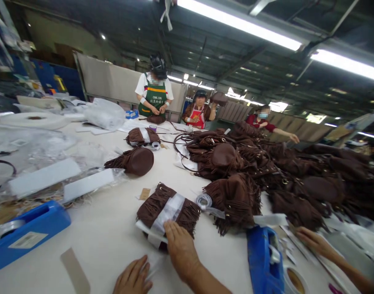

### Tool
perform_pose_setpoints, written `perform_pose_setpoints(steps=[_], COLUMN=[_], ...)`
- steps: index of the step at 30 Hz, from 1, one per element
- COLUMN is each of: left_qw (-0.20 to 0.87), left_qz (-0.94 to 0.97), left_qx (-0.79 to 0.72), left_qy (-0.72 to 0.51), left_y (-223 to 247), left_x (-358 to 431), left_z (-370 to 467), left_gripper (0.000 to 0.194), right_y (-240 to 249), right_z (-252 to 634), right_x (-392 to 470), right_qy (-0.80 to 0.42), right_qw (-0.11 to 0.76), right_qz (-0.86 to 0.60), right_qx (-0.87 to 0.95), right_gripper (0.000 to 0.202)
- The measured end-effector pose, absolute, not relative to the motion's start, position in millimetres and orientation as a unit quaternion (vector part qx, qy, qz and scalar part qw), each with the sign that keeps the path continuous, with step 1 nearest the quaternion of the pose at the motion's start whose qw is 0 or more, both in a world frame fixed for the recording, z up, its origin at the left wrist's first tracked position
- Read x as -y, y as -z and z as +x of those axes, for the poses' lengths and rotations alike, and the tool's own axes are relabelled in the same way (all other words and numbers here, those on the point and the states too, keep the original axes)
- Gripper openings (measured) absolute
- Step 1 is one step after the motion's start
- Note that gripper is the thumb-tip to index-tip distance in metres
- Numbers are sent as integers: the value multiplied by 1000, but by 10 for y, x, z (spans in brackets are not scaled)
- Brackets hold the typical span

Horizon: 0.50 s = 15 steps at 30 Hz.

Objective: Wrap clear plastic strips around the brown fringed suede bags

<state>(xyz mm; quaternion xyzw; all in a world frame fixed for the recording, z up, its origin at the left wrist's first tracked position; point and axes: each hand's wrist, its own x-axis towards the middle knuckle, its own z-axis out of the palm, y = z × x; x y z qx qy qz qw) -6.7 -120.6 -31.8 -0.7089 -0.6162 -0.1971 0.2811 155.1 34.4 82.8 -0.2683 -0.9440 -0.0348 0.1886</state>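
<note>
Brown fringed leather, or something like it, makes up the bag [151, 207] that lies on the white table [113, 245] just ahead of our two hands. Its long side runs across in front of us, sloping down towards the right, while a pale, shiny band [171, 208] crosses its middle and slants towards us at the near edge. Our right hand [182, 251] is the nearer one: it reaches in from the lower right, palm down, and its outstretched fingers lie close together over the near end of the band, resting on it rather than closed around anything. Our left hand [131, 278] is lower and to the left, apart from the bag, palm down with the fingers a little spread and slightly bent. Clear film [157, 261] sits between the two hands; we cannot tell whether the left fingertips touch it. A rolled measuring tape [203, 201] lies just beside the bag's right side, and a small brown tag [144, 194] is by its far left corner. Blue tape dispensers [53, 220] [256, 253] stand on either side of us, and a co-worker's hand [315, 241] reaches in at the far right.
</note>
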Motion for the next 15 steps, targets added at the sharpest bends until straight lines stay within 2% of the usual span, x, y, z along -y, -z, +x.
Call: perform_pose_setpoints(steps=[5,8,15], left_qw=[215,216,142], left_qz=[-689,-677,-673], left_qx=[656,668,699], left_qy=[219,223,195], left_y=[-2,-82,-96], left_x=[1299,1474,1865], left_z=[-1,25,-69], left_gripper=[30,33,59], right_y=[-1429,-1732,-2117], right_z=[1625,1651,1698], right_x=[-537,-708,-1031], right_qy=[-8,-27,-68], right_qw=[187,189,193], right_qz=[-299,-327,-349], right_qx=[936,926,915], right_gripper=[49,43,36])
